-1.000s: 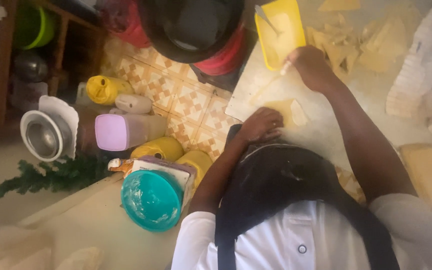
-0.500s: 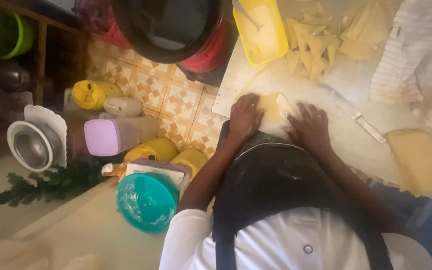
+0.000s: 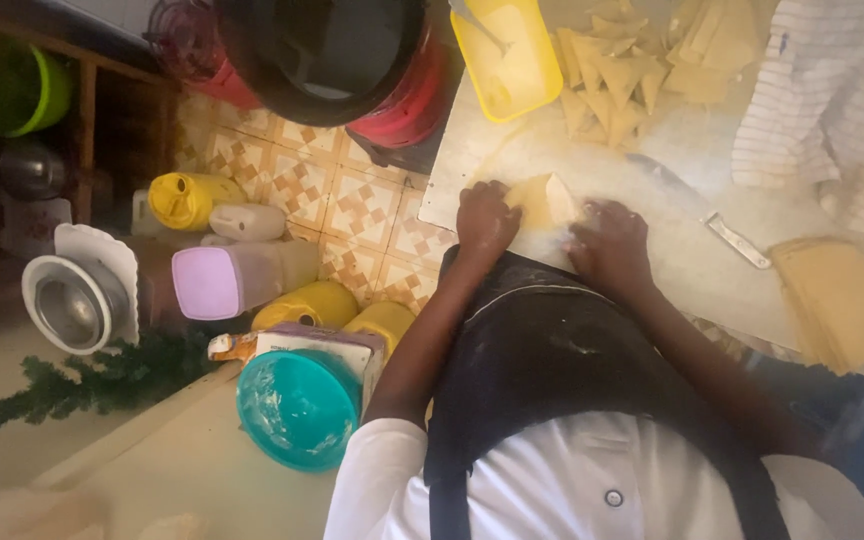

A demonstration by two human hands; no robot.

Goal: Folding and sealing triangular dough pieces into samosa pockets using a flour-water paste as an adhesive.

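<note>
Bare worktop (image 3: 682, 250) beside knife (image 3: 722, 225) — folded pastries (image 3: 612, 80), yellow tub (image 3: 507, 60) beyond

The right hand (image 3: 610, 238) has left the yellow tray (image 3: 508, 58) for the pastry sheet (image 3: 544, 200).

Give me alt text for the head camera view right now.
Seen from above, a person's left hand and right hand fold a pale piece of dough on a work table. Folded triangles, a yellow tray and a knife lie beyond; jugs stand on the tiled floor.
</note>
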